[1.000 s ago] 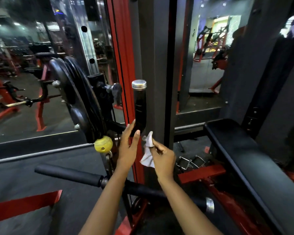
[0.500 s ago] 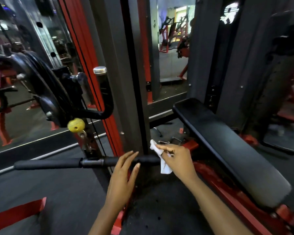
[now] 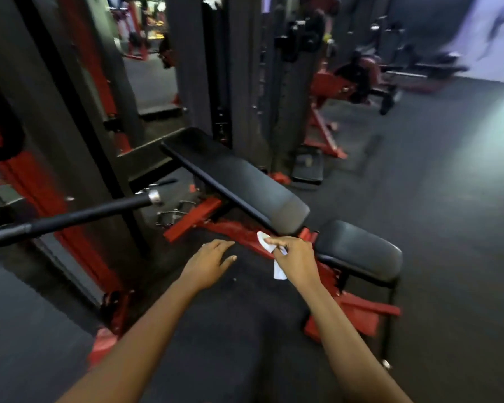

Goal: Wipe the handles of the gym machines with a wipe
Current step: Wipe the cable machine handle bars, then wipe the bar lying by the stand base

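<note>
Head view: right hand (image 3: 296, 261) pinches a white wipe (image 3: 279, 271); left hand (image 3: 210, 261) empty, fingers loose. Seemingly between handles; next, reach the black bar handle (image 3: 85, 213).

We see dark rubber floor (image 3: 437, 228) carrying the red-framed bench (image 3: 239, 181); probably metal stirrup handles (image 3: 169, 216) lie beside its red foot (image 3: 192, 218).
</note>
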{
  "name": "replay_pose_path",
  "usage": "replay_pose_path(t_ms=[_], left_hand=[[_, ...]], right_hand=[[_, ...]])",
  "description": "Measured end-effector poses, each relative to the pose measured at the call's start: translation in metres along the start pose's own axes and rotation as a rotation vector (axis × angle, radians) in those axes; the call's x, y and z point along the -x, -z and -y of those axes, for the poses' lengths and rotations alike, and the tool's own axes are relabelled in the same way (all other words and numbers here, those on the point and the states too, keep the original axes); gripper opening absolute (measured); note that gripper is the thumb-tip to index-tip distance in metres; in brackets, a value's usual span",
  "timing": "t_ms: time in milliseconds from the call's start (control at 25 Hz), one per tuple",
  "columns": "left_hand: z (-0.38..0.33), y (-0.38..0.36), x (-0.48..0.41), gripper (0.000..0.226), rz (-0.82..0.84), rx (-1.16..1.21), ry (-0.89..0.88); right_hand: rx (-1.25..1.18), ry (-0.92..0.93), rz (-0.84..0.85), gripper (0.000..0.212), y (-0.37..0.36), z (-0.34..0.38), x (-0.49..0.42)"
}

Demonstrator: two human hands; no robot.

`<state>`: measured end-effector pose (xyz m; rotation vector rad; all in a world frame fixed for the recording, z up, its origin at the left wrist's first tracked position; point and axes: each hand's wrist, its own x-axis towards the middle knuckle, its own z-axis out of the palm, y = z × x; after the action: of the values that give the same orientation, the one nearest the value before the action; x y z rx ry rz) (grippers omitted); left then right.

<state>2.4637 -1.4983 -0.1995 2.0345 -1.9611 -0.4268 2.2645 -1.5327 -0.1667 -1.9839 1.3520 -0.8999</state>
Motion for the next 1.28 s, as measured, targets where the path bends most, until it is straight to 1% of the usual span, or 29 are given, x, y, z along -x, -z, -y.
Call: replay_pose_path(t_ms=[80,200,360,440,520,680,840,920,1040,1160,1280], left_hand=[[-0.026,-0.012,-0.002,0.05,0.032,0.001,-0.113],[-0.068,-0.036,0.007,0.05,0.104,0.031,-0.317],[-0.131,-0.082,0.03,0.049,0.268,0.059,-0.563],[-0.165,-0.104,0.039,0.048,0.323,0.081,-0.643],[-0.206,-0.126,0.051,0.047,0.39,0.09,-0.728],[-0.288,-0.171,0.063,0.049,0.516,0.028,-0.843],[-0.356,-0.22,0.051,0.053,0.601,0.003,-0.849],[-0.391,-0.241,0.043,0.053,0.614,0.003,-0.803],[-0.445,-0.26,0.032,0.053,0.586,0.048,-0.724],[-0.476,-0.273,0.01,0.051,0.557,0.098,-0.599],[-0.476,-0.287,-0.022,0.048,0.494,0.155,-0.411]], right_hand=[[0.047,-0.058,-0.089,0.027,0.023,-0.012,0.027],[0.129,-0.217,-0.219,0.025,0.054,-0.028,0.082],[0.233,-0.453,-0.339,0.023,0.093,-0.054,0.17],[0.244,-0.539,-0.377,0.019,0.115,-0.059,0.207],[0.257,-0.62,-0.429,0.02,0.141,-0.062,0.243],[0.327,-0.745,-0.513,0.024,0.189,-0.094,0.293],[0.308,-0.773,-0.544,0.027,0.237,-0.147,0.309],[0.29,-0.757,-0.547,0.026,0.267,-0.179,0.311],[0.27,-0.719,-0.524,0.024,0.313,-0.225,0.306],[0.226,-0.634,-0.457,0.022,0.356,-0.266,0.281],[0.194,-0.561,-0.327,0.021,0.38,-0.312,0.236]])
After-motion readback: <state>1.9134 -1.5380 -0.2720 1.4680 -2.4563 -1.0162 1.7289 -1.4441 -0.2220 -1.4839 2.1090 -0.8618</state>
